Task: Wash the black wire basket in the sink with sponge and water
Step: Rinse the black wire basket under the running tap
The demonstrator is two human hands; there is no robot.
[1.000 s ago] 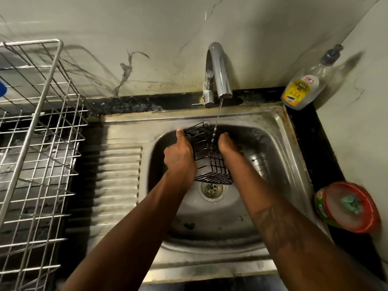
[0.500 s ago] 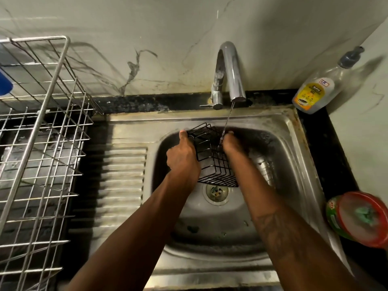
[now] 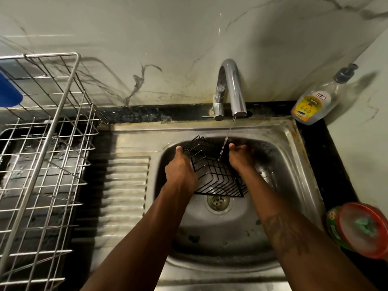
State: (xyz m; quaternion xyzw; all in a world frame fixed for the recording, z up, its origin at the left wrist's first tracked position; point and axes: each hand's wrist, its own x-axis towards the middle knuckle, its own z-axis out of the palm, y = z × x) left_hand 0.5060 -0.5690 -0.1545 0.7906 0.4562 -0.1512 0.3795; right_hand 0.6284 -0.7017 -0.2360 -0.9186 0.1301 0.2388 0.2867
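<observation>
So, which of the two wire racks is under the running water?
The black wire basket held in the sink; the large silver rack stands off left.

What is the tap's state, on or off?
On: a thin stream of water runs from the tap spout onto the black wire basket.

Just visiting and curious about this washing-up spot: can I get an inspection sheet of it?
Surface: steel sink, wet, ribbed drainboard at its left.
Job's things: black wire basket held tilted above the drain under a thin stream from the tap; no sponge seen.
Clutter: soap bottle and red-lidded tub on the right counter.
Hands: left hand grips the basket's left side, right hand its right side.
Cables: nothing seen.
Surroundings: wire dish rack at left, marbled wall behind.
</observation>
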